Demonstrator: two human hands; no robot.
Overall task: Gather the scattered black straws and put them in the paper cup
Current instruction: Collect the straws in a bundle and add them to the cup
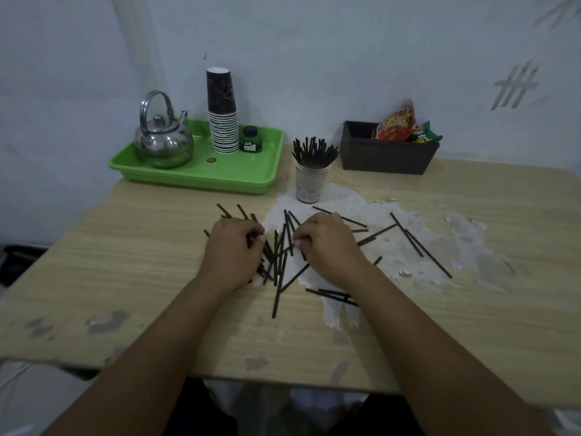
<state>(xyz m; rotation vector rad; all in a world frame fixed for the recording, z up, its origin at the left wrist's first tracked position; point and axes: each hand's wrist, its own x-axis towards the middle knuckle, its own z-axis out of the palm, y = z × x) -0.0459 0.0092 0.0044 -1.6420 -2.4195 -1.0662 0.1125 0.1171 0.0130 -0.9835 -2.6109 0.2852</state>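
Black straws (279,256) lay scattered across the middle of a worn wooden table (125,247), most of them crossing in a loose heap between the two hands, with further single straws spread to the right over a patch where the surface had peeled to white. Beyond the heap, toward the wall, stood the paper cup (311,184), upright and already holding a bunch of straws whose ends fanned out above its rim. The left hand (234,247) rested palm down on the left side of the heap, its fingers curled over several straws, the thumb and fingertips meeting at the inner edge. The right hand (327,240) rested palm down on the right side, its fingers likewise curled and pinching at straws at the heap's centre; how many each hand held could not be told. At the far left of the table sat a green tray (251,180) carrying a metal kettle (163,140), a stack of dark paper cups (221,111) set upside down, and a small dark bottle (250,140). At the far right, against the wall, a dark box (386,155) held coloured snack packets (399,122).
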